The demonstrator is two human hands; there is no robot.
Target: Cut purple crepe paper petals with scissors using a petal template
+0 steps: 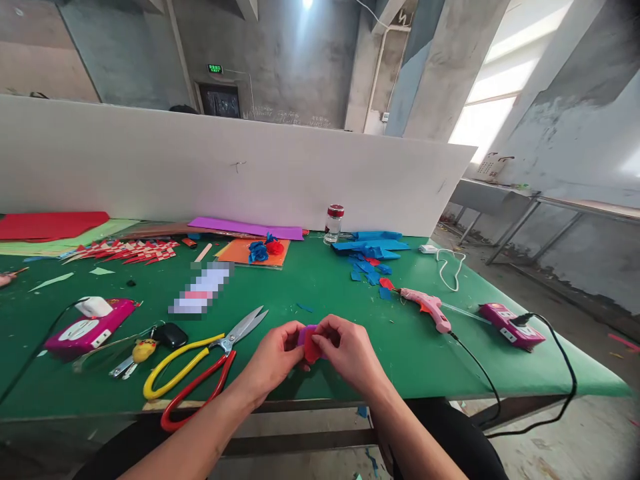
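Together, a small red and purple paper piece (311,345) is pinched by both hands above the near edge of the green table (320,293).

Seen from the head camera, the piece is clamped between the left hand (273,360) and the right hand (350,353), fingertips meeting on it, neither hand nearer; its long axis cannot be told. Scissors (205,363) lie just left; a pink glue gun (427,308) lies farther right.
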